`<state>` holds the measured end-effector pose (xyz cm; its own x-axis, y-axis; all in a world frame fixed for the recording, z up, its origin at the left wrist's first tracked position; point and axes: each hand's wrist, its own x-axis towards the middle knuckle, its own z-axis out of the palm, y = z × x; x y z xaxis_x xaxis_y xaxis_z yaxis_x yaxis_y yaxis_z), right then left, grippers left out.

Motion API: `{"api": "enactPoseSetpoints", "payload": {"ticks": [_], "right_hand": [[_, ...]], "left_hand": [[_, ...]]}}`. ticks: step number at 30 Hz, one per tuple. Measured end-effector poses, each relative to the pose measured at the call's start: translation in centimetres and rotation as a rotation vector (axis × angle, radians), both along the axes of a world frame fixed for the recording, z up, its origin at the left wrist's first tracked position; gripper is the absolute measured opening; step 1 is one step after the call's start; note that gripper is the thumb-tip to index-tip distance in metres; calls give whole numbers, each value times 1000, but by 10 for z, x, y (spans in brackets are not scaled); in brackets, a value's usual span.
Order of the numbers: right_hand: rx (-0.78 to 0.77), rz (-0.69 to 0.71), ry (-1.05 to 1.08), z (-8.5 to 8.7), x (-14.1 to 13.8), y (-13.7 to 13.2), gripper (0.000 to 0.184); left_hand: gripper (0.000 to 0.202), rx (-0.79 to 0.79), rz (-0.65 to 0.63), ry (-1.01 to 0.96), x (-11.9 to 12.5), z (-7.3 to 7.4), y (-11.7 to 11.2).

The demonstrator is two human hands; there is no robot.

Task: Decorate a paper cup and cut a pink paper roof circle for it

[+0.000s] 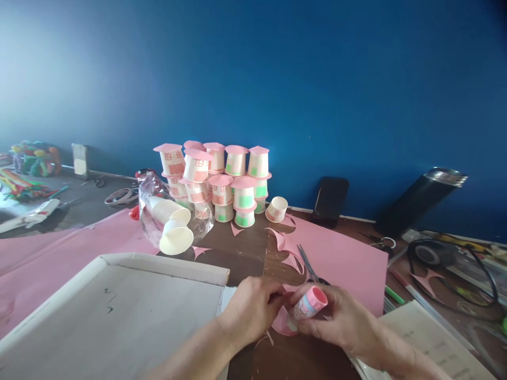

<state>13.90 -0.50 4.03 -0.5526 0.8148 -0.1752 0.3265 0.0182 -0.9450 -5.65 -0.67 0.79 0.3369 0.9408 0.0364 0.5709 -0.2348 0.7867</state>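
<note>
My right hand is closed around a glue stick, its pink end pointing up and its lower end against a round piece of pink paper. The fingers of my left hand are bent and pinched at the edge of that paper; their tips are partly hidden. Just beyond my right hand lie scissors with the blades spread. Cut pink scraps surround them. Farther back stand stacked paper cups with pink paper roofs and drawn windows.
A white cardboard box lid lies at left, beside a bag of plain paper cups. Pink sheets cover parts of the table. A phone and black flask lean by the blue wall. A notebook sits at right.
</note>
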Motion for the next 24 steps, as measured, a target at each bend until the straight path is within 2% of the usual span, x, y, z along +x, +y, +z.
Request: {"api": "enactPoseSetpoints", "payload": {"ticks": [7,13,24], "right_hand": [[24,25,-28,-5,5,2,18],[46,140,23,1,4,5,12],[73,124,-81,4,4,4,4]], "left_hand": [[23,-21,-18,-18,-1,-1,0],[21,-1,-35,20,-2,-3,0],[24,27,-43,44,-2,-3,1]]}}
